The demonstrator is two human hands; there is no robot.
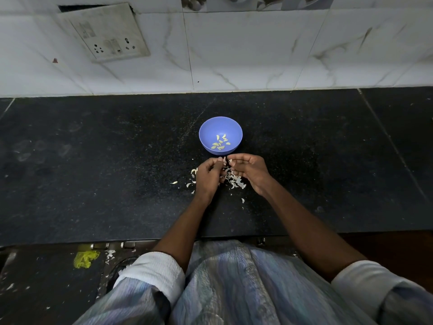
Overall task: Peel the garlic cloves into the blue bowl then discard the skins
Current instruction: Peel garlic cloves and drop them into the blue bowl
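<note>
There is one view only, from a camera worn on the person's head, looking forward and steeply down over a dark counter. It sits fairly high above the work: a blue bowl lies small at the centre of the frame. A tiled wall fills the top, the person's own shirt the bottom. The wide lens bows the counter's edges.

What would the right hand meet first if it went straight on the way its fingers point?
The right hand points up-left toward the left hand; their fingertips nearly touch over the skins, so it would likely meet that hand first. Depth is unclear.
</note>
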